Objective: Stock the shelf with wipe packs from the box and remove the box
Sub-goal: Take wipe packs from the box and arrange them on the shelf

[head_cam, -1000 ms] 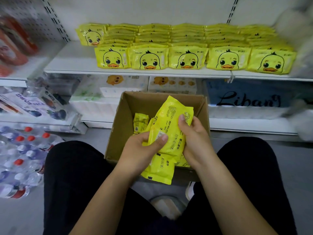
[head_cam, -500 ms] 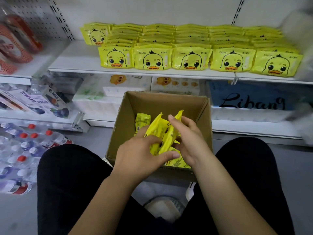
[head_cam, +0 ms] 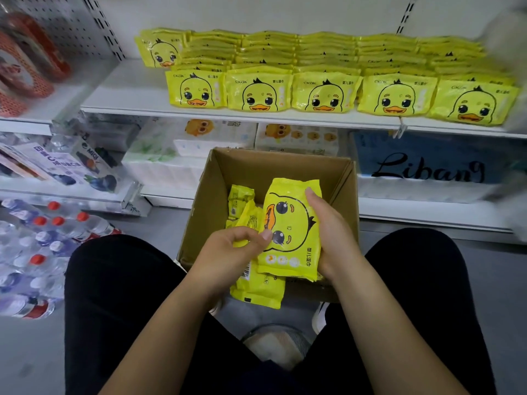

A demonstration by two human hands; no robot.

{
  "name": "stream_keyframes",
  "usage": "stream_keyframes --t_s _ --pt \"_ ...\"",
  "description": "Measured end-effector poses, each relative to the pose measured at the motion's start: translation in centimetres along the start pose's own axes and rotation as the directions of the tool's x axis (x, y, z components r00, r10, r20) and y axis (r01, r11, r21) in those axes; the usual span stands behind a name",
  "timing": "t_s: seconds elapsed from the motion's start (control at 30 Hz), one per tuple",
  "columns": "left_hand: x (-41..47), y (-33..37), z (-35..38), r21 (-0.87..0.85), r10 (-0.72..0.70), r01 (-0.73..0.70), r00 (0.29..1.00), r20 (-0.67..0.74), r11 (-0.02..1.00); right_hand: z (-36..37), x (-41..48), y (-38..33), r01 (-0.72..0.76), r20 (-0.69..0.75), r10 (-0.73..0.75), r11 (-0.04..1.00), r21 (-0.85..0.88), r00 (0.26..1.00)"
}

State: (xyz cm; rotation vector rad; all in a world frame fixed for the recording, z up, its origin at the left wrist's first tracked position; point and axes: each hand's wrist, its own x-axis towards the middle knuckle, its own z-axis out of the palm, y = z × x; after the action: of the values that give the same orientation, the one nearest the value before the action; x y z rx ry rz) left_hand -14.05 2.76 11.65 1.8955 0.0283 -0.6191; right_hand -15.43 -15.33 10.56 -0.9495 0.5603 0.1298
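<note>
Now the top wipe pack (head_cam: 291,223), edge-on half a second ago, faces duck-up at frame centre above the box (head_cam: 279,166). The right hand (head_cam: 330,232) grips its right edge and the left hand (head_cam: 228,258) pinches its left. The packs beneath (head_cam: 259,289) are half hidden, so their number is unclear.

The white upper shelf (head_cam: 122,92) is carrying yellow duck-face wipe packs (head_cam: 325,92): five are standing in a front row near the edge, flat stacks are lying behind them, and the left end is staying bare. The lower shelf (head_cam: 427,212) is holding white tissue packs (head_cam: 176,163) and a blue pack with black writing (head_cam: 427,158). On the grey floor (head_cam: 490,280) an open cardboard box (head_cam: 279,166) is standing just before the lower shelf, and wrapped water bottles with red caps (head_cam: 42,243) are lying at the left.
</note>
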Motion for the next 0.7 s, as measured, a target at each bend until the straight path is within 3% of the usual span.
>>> stream_keyframes --t_s 0.13,0.27,0.43,0.53,0.63,0.7 --pt "-0.1 0.8 -0.7 -0.087 -0.029 0.039 0.993 0.116 0.995 -1.4 -0.3 -0.4 0.04 0.076 -0.028 0.987 -0.154 0.997" --pt "0.5 1.4 -0.9 -0.1 0.029 -0.024 0.998 0.053 0.995 -1.4 -1.1 -0.3 0.009 0.286 0.106 0.928 -0.374 0.952" --pt "0.5 0.7 -0.6 -0.085 0.063 -0.068 0.996 -0.065 0.994 -1.1 -0.6 -0.1 0.053 0.213 0.056 0.88 -0.473 0.976" --pt "1.0 -0.3 -0.5 -0.221 0.04 -0.095 0.97 -0.238 0.971 -1.6 -0.8 -1.0 0.057 0.186 0.022 0.912 -0.407 0.982" --pt "1.4 -0.8 -0.6 -0.409 -0.025 -0.191 0.884 -0.467 0.892 -2.3 -0.8 -1.4 -0.016 0.119 0.043 0.975 -0.22 0.992" --pt "1.3 -0.5 -0.5 -0.392 -0.023 -0.237 0.831 -0.555 0.889 -2.2 -0.3 -0.5 -0.001 0.056 0.012 0.983 -0.183 0.998"
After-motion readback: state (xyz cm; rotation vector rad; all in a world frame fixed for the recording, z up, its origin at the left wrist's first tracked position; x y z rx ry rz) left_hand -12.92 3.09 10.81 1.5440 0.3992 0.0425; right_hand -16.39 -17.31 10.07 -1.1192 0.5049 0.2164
